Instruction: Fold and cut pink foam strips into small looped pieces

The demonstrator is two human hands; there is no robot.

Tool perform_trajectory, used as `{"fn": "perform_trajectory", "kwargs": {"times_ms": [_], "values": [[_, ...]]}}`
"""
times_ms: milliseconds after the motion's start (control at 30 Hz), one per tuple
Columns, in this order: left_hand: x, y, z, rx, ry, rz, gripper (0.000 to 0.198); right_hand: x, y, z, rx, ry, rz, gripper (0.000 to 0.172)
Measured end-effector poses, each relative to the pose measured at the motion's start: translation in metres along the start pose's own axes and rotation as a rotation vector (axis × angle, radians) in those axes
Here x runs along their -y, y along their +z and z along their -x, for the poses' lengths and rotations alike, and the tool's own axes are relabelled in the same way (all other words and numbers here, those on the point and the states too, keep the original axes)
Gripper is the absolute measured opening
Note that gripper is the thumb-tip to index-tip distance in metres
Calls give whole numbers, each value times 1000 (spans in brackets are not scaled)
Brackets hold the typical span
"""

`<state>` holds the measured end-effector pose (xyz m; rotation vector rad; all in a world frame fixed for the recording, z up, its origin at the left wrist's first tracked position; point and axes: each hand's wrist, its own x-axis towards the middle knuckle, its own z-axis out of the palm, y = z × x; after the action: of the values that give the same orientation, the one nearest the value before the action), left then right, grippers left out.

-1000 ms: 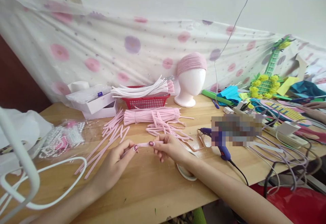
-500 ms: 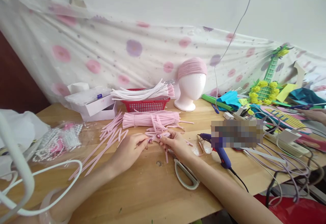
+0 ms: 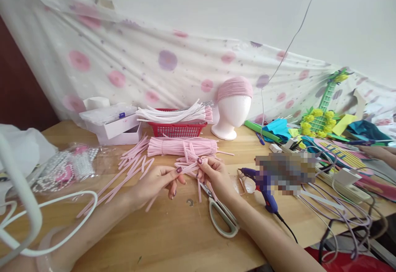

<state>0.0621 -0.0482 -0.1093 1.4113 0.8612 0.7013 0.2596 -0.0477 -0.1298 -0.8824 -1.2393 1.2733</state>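
Observation:
My left hand and my right hand meet above the wooden table, each pinching the same pink strip between thumb and fingers. A second pink strip hangs down from my right hand. Under and behind the hands lie loose pink strips, and just beyond them a tied bundle of pink strips. Grey-handled scissors rest on the table directly below my right wrist.
A blue glue gun with its cord lies right of my right hand. Behind stand a red basket of white strips, a foam head with a pink band, and white boxes. Cables, craft paper and another person's hand crowd the right.
Both hands have moved slightly away from me toward the strip pile, still joined on a pink strip. The scissors beneath my right wrist are now fully uncovered. The view has tilted down a little.

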Motion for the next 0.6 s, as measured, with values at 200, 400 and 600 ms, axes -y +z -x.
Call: {"fn": "perform_trajectory", "kwargs": {"times_ms": [200,400,600], "values": [[5,3,4,-79,102,-97,36,7,5,1,-56,30,-225,44],[4,14,8,-68,85,-131,33,-1,11,6,101,104,-271,42],[0,21,9,49,210,42,33,-15,17,12,270,216,-353,43]]}}
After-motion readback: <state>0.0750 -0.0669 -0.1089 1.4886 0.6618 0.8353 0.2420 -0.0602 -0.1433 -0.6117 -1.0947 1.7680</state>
